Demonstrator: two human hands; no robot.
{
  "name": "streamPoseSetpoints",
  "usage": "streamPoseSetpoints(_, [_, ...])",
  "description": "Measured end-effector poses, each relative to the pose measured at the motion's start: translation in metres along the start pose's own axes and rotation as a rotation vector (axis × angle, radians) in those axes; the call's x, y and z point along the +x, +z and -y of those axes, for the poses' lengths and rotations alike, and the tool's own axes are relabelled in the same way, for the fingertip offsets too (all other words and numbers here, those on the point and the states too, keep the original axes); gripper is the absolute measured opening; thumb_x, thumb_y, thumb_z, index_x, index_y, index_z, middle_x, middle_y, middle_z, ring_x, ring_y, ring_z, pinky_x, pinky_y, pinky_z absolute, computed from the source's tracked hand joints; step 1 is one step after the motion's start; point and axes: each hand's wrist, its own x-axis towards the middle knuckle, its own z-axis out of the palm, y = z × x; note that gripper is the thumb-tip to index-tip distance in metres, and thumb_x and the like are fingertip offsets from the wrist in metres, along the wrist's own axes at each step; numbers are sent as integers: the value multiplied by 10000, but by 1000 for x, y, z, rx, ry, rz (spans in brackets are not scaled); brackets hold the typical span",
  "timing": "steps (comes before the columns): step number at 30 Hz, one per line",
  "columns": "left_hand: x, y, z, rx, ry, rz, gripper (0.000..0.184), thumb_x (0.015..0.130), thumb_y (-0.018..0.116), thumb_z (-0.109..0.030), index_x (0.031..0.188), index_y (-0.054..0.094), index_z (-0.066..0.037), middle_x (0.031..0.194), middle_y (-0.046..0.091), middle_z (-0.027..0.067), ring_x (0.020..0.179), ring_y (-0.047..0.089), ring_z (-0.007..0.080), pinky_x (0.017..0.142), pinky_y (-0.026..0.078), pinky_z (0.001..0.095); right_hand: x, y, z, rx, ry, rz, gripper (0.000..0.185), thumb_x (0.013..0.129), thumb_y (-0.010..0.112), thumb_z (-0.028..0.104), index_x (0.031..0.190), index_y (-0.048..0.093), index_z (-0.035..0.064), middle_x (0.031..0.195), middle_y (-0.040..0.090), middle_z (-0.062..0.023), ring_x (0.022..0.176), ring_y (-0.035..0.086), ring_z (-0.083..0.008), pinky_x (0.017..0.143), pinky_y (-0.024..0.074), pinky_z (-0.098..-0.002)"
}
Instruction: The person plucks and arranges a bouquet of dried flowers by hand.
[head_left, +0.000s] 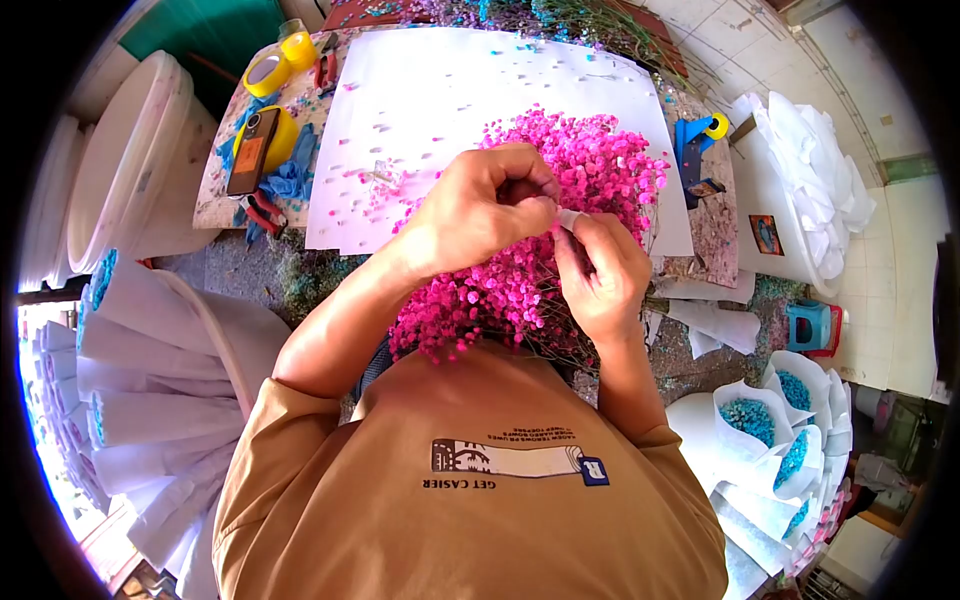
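A large bunch of bright pink baby's breath (610,165) spreads from the white paper sheet (420,90) down to my lap, partly behind my hands and forearms. Over its middle, my left hand (490,205) is closed, thumb and fingers pinched together. Close beside it, my right hand (605,270) also pinches, its fingertips almost meeting the left ones. A small whitish bit shows between the fingertips, too small to name. Thin brown stems run below my right hand. Loose pink petals and a pale pink sprig (382,180) are scattered on the sheet.
On the table's left are a phone (254,150), yellow tape rolls (265,75) and red-handled pliers (262,212). A blue tape dispenser (692,140) stands at right. Paper-wrapped blue bunches (748,420) fill the lower right; white wrapped bundles (165,370) stand at left.
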Motion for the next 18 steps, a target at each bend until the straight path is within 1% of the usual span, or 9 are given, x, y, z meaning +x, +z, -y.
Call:
streamPoseSetpoints(3, [1,0,4,-490,-62,-177,59,871,610,-114,831,611,-70,789,539,-16,621,430,74,550,339,260,-2,2,-1,47,18,2,189,800,768,-58,953,695,23,845,699,-111,659,673,-242,569,530,-328])
streamPoseSetpoints(5, [4,-17,12,-828,-1,-80,159,892,532,-194,799,523,-65,770,467,7,588,344,99,529,286,261,-5,0,-1,108,90,3,208,817,763,-80,998,712,8,865,715,-106,614,642,-171,538,492,-281])
streamPoseSetpoints(7, [3,-28,15,-877,-39,-6,249,918,478,-287,773,439,-89,754,406,29,598,300,103,525,269,263,-10,-1,-5,139,124,-40,211,829,765,-66,1021,722,11,856,712,-82,588,590,-120,515,445,-259])
streamPoseSetpoints(10, [-1,-35,14,-882,-108,9,223,938,517,-244,785,476,-86,729,419,9,616,326,89,532,271,257,-14,-2,-9,158,178,-76,203,845,767,-47,1030,721,22,812,676,-50,579,545,-78,499,386,-244])
streamPoseSetpoints(12, [0,-35,11,-471,-237,-31,169,945,581,-188,887,618,-34,734,519,8,641,426,89,544,339,262,-16,-1,-11,167,198,-77,200,851,766,-43,1035,718,21,799,664,-44,584,549,-79,503,387,-243])
streamPoseSetpoints(13, [2,-34,14,-473,-236,-34,169,945,581,-188,887,618,-34,734,519,8,641,426,89,544,339,262,-17,-1,-12,177,217,-75,191,856,763,-39,1032,714,18,792,656,-42,591,554,-82,508,392,-242])
streamPoseSetpoints(15, [12,-36,29,-11,-94,-81,210,923,661,-155,1054,706,3,809,642,15,698,554,118,609,453,287,-18,0,-12,189,232,-70,182,862,761,-35,1030,710,14,785,648,-40,598,559,-85,514,396,-240])
streamPoseSetpoints(16, [18,-39,35,136,-40,-75,324,906,684,-269,1066,740,7,895,733,133,715,661,225,731,542,360,-18,1,-11,192,241,-63,176,863,760,-33,1025,705,11,789,652,-44,606,566,-90,518,402,-240])
streamPoseSetpoints(18, [24,-37,35,282,-85,-32,310,894,692,-269,1036,750,1,890,734,166,748,682,257,756,546,382,-18,2,-11,198,246,-51,170,865,760,-31,1019,701,8,793,656,-48,614,574,-95,522,407,-240])
